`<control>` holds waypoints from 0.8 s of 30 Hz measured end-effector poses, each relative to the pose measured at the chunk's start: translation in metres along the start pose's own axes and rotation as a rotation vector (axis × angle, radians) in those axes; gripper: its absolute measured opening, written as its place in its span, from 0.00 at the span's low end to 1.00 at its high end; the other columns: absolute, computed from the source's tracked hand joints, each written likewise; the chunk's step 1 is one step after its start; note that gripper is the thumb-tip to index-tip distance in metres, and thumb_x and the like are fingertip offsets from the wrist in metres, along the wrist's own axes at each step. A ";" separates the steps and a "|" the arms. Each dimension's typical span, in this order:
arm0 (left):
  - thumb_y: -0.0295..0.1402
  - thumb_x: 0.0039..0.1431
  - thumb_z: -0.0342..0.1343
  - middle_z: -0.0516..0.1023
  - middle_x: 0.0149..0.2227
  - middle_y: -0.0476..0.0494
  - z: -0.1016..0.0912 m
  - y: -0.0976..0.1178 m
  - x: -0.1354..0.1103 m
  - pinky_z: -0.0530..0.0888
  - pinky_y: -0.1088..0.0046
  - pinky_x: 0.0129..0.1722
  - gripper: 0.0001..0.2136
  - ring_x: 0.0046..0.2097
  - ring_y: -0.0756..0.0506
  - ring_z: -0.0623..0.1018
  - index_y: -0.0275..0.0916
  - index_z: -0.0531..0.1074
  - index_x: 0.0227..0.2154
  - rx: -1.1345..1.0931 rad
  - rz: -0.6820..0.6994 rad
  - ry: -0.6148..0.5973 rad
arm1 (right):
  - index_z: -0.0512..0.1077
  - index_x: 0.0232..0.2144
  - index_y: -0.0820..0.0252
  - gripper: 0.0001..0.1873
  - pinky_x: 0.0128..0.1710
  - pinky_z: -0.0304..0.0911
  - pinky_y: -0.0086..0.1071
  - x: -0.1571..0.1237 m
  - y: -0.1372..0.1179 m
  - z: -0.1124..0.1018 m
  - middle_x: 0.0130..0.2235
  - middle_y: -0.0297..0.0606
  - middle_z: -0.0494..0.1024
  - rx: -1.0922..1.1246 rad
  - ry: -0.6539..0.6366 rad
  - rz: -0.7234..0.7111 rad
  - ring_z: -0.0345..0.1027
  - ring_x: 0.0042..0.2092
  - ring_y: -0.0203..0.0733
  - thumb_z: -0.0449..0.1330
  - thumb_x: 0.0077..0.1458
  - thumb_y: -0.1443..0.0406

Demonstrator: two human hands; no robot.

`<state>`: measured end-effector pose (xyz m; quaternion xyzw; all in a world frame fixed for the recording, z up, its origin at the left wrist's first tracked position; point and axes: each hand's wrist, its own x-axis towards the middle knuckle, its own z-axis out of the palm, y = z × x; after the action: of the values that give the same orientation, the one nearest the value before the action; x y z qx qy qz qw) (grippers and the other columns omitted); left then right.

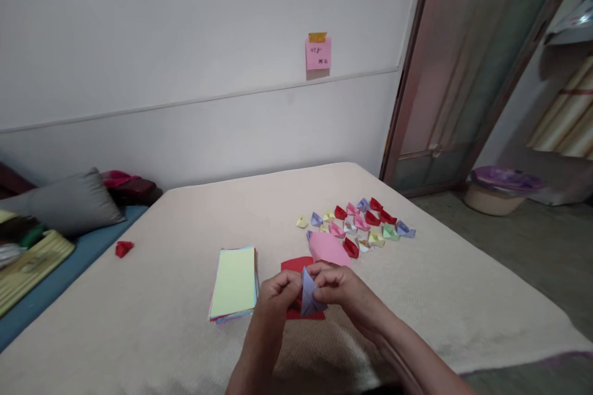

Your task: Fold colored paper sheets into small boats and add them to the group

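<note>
Between my two hands is a lavender folded paper piece (309,296), triangular and standing on its point-up end. My left hand (278,293) pinches its left edge with thumb and fingers. On its right side, the thumb and fingers of my right hand (336,284) grip the paper too. Beneath the hands lies a red sheet (296,264), partly covered by them. Just behind is a pink rounded paper piece (328,248). A stack of coloured paper (235,281), pale yellow-green on top, rests to the left of my left hand.
Several small folded paper boats (361,222) in many colours sit in rows at the right back of the cream-covered surface (176,296). One red folded piece (123,249) lies far left, near a grey pillow (69,200). A pink note (318,54) is taped to the wall.
</note>
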<state>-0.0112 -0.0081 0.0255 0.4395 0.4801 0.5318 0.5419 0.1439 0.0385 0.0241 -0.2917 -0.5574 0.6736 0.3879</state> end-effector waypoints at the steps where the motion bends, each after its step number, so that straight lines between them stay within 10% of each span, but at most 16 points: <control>1: 0.37 0.53 0.57 0.63 0.18 0.54 0.001 0.000 -0.001 0.56 0.77 0.22 0.12 0.21 0.54 0.61 0.36 0.67 0.20 -0.074 -0.035 -0.016 | 0.76 0.18 0.62 0.03 0.32 0.59 0.32 0.000 0.000 0.000 0.37 0.39 0.73 0.009 -0.005 0.002 0.64 0.35 0.41 0.65 0.39 0.68; 8: 0.39 0.44 0.65 0.73 0.25 0.48 0.007 -0.005 0.001 0.65 0.76 0.26 0.16 0.24 0.51 0.70 0.36 0.74 0.34 -0.365 -0.197 -0.080 | 0.77 0.17 0.61 0.05 0.32 0.60 0.33 0.000 -0.001 0.002 0.35 0.40 0.72 0.044 -0.003 -0.008 0.64 0.36 0.43 0.67 0.38 0.65; 24: 0.37 0.43 0.66 0.67 0.17 0.52 0.003 -0.001 -0.004 0.50 0.80 0.17 0.14 0.17 0.56 0.62 0.36 0.66 0.24 -0.372 -0.194 -0.156 | 0.72 0.20 0.63 0.13 0.20 0.41 0.26 -0.003 0.007 -0.005 0.17 0.28 0.65 0.245 -0.128 0.250 0.51 0.19 0.29 0.68 0.40 0.59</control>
<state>-0.0081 -0.0119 0.0255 0.3235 0.3702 0.5208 0.6978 0.1480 0.0378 0.0158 -0.2660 -0.4542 0.7965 0.2975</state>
